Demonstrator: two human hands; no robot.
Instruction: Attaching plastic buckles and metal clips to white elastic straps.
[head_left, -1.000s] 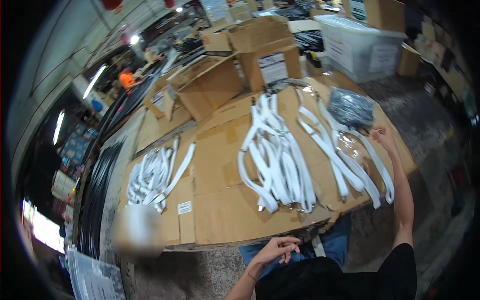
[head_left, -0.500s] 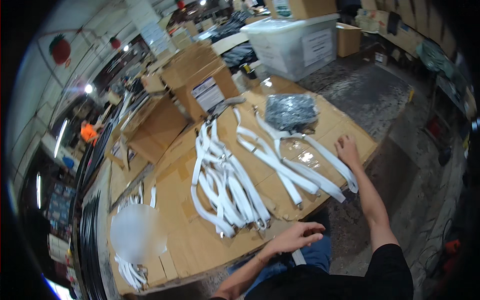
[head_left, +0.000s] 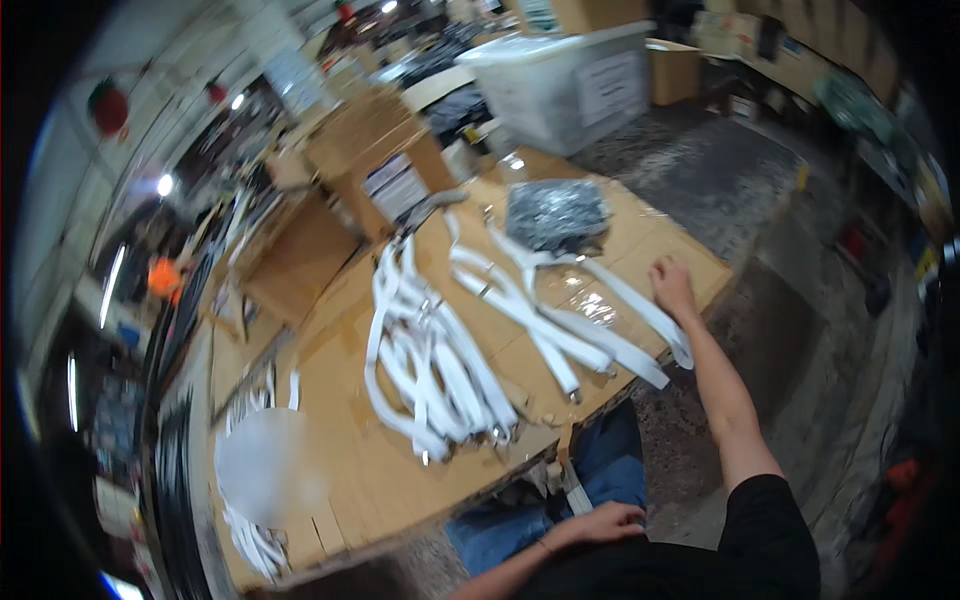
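A pair of white suspenders (head_left: 530,310) with small metal clips lies spread on the cardboard-covered table. Another white strap (head_left: 645,315) runs along its right side. My right hand (head_left: 673,285) rests on the cardboard just beyond that strap, fingers bent and slightly apart, with nothing visible in them. Low over my lap, in front of the table edge, hovers my left hand (head_left: 605,522); its fingers are loosely curled and blurred, and I see nothing in them. A narrow white strip (head_left: 577,493) shows beside it. Left of the spread pair lies a thick bundle of white suspenders (head_left: 430,350).
A clear plastic bag of dark items (head_left: 557,215) sits at the table's far right. Cardboard boxes (head_left: 375,150) stand at the back left, a translucent bin (head_left: 560,90) behind. More white straps (head_left: 255,545) lie at the left, partly covered by a pale blurred patch.
My left hand has drawn back and down from the table edge toward my body, uncovering my lap. My right hand stays on the cardboard. The whole view has shifted slightly.
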